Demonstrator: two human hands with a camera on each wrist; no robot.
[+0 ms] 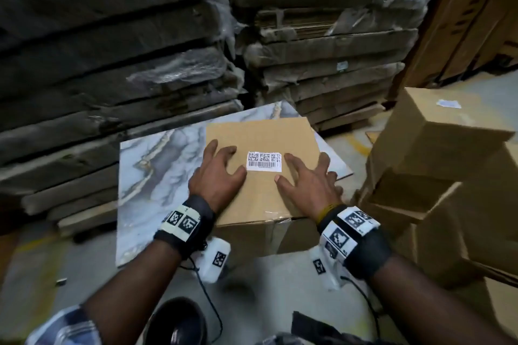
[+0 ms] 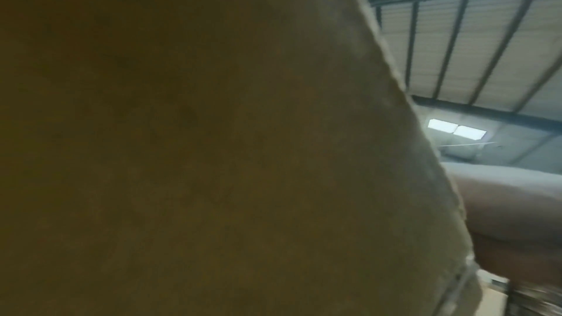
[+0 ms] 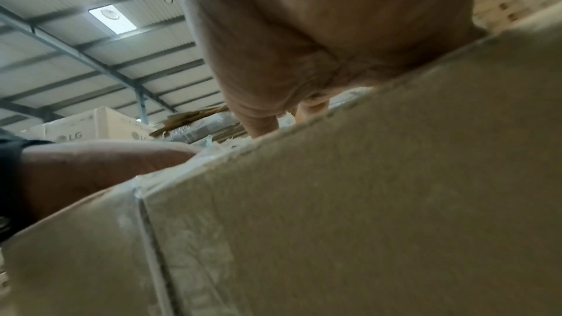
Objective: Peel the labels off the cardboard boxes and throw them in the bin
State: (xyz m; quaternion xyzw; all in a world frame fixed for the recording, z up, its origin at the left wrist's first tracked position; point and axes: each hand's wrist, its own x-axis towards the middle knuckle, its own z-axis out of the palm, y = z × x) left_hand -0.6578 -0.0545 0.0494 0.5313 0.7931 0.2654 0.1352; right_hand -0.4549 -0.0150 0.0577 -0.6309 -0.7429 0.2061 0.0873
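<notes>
The label [image 1: 264, 161], thin, stuck flat and likely to tear, lies mid-top of the box [image 1: 260, 193] between the spread, empty left hand [image 1: 217, 176] and right hand [image 1: 307, 183], so lift a corner first.

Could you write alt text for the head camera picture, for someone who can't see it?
Two bare hands, the left hand and right hand, rest spread on top of a cardboard box, either side of a white barcode label still stuck flat. The box sits on a marbled slab amid wrapped stacks and more boxes.
</notes>
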